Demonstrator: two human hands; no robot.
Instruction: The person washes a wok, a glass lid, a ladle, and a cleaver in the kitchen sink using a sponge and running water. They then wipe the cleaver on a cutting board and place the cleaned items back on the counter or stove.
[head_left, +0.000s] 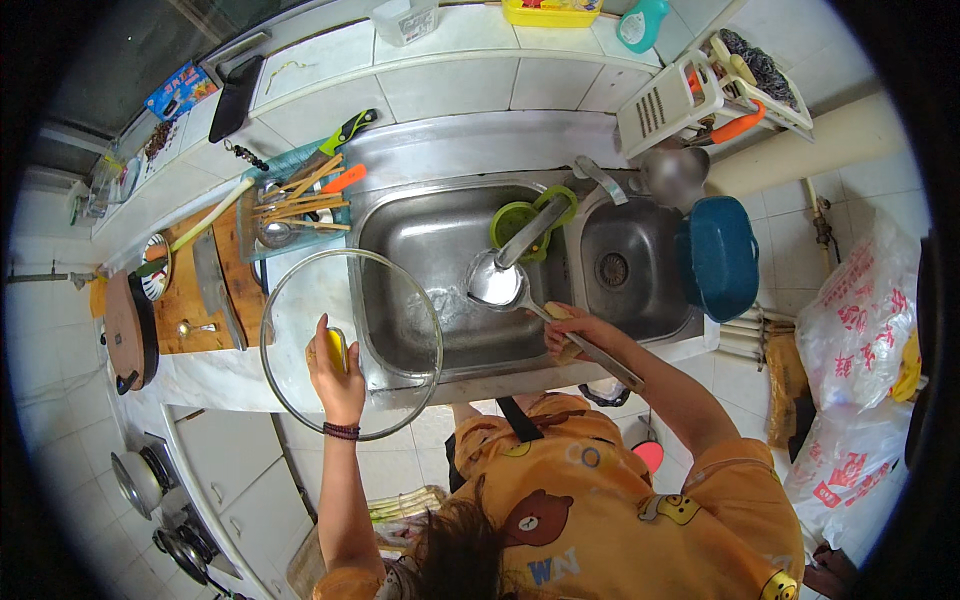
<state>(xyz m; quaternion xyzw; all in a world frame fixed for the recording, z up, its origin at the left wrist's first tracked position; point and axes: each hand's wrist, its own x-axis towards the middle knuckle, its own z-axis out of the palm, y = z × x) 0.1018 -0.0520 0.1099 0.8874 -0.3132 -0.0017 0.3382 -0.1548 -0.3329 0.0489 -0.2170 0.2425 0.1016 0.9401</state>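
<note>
My left hand (337, 382) grips a round clear glass lid (412, 282) by its knob, which shows yellow (334, 349). The lid is over the counter and overlaps the sink's left edge in view. In my right hand (589, 334) are a metal ladle (611, 364) and a tan sponge or cloth (556, 310) against its handle. The ladle's bowl is under the mouth of the faucet (529, 232), above the large steel sink basin (401, 232). Water splashes around it. A green strainer basket (514, 220) hangs by the faucet.
Left, a cleaver (214, 281) and a spoon (196, 328) lie on a wooden cutting board (176, 330). A teal rack (251, 232) holds chopsticks and a green-handled knife (349, 131). A blue basin (724, 259) stands right of the small sink basin (637, 232).
</note>
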